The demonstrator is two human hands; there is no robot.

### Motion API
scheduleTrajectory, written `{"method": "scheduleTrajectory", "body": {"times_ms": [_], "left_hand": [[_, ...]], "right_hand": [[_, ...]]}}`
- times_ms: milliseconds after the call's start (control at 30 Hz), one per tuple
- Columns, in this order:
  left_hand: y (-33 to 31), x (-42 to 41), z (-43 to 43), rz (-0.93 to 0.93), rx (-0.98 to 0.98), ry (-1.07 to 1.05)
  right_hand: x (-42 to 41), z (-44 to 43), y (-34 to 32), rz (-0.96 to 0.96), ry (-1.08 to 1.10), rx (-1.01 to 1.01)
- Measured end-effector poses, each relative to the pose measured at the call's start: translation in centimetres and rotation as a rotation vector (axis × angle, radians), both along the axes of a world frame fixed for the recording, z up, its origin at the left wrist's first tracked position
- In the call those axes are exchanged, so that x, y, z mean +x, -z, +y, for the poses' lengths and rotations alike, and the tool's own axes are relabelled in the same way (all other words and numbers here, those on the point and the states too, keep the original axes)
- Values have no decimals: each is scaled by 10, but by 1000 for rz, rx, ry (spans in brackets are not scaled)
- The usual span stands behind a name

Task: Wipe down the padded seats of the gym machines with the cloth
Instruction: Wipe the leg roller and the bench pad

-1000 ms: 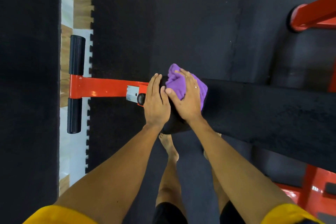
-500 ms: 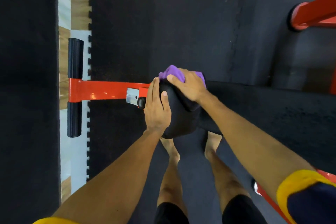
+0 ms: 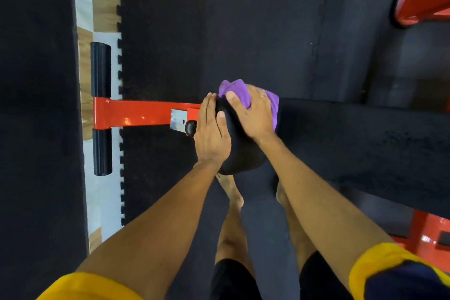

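R hand curls fingers round purple cloth on seat pad; L hand, fingers straight, rests at its 9 o'clock.

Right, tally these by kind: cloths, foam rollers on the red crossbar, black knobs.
Cloth: 1
Foam rollers: 2
Knob: 1
Total: 4

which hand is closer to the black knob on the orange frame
Left. The left hand rests on the end of the padded seat, right beside the black knob. The right hand holds the purple cloth on the seat, farther from the knob.
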State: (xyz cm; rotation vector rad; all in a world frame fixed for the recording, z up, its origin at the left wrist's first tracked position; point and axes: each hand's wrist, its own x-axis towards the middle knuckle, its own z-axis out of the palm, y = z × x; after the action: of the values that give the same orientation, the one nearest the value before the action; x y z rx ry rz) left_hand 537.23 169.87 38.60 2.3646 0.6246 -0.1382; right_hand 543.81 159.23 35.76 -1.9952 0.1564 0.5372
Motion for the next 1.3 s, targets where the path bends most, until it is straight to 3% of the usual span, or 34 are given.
{"method": "scheduleTrajectory", "body": {"times_ms": [100,267,400,567,633,733,800,1033,1100,1200,1300], "left_hand": [[5,-1,1,-74,45,101],[12,-2,5,-118,34,114],[14,-1,6,-121,30,105],[9,0,4,-79,45,86],[10,1,3,-82,42,74],[11,0,4,-77,24,69],[12,0,4,-100,40,77],[16,-1,7,-126,22,109],[16,-1,6,-145,11,104],[16,-1,5,-151,14,91],[17,-1,6,-148,-10,86]], "right_hand": [[17,-18,31,201,125,-83],[27,-25,53,622,475,73],[7,3,24,359,311,-111],[-66,1,4,156,302,-40],[-72,-18,31,228,338,-50],[-56,-37,57,617,532,38],[-47,-33,46,680,562,45],[-121,33,-32,78,449,-77],[-138,22,-16,142,420,-108],[-134,-4,19,442,565,-83],[-115,-11,23,533,711,16]]}}
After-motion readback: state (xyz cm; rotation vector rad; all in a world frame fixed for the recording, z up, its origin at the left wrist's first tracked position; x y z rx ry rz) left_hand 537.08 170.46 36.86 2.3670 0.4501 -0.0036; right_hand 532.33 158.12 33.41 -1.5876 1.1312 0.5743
